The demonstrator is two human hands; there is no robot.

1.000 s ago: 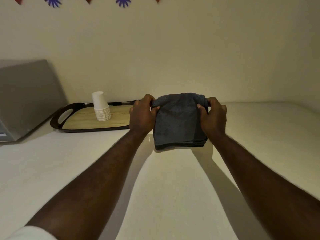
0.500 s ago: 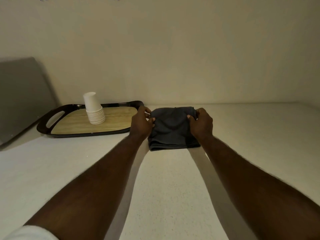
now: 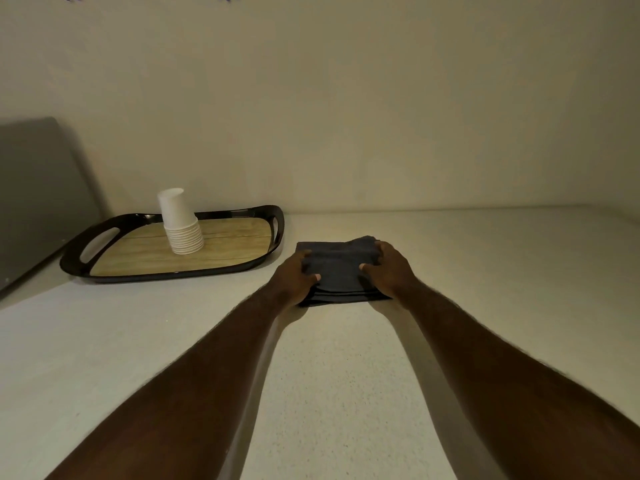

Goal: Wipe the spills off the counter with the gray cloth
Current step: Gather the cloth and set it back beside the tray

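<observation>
Across the pale speckled table [image 3: 329,393], which fills the lower view up to a plain wall, no spill is discernible from this angle. Far left: grey appliance [image 3: 38,199], partly cut off. Beside it, dark-rimmed tray [image 3: 104,233] with wood-look floor, carrying an inverted stack of white paper cups [image 3: 180,223]. Just right of the tray, apart from it, the gray cloth [image 3: 337,268] lies folded in several layers, flat on the table. Left hand [image 3: 294,277] rests on its left edge, fingers curled over the top layer; right hand [image 3: 388,268] covers the right edge, fingers bent and pinching a raised fold at the far corner. Judgement: cloth is being set or gathered, wiping not evident. For a good pass: keep the layers together, press a flat palm on top, sweep in overlapping strokes toward the body, stay clear of the tray rim.
</observation>
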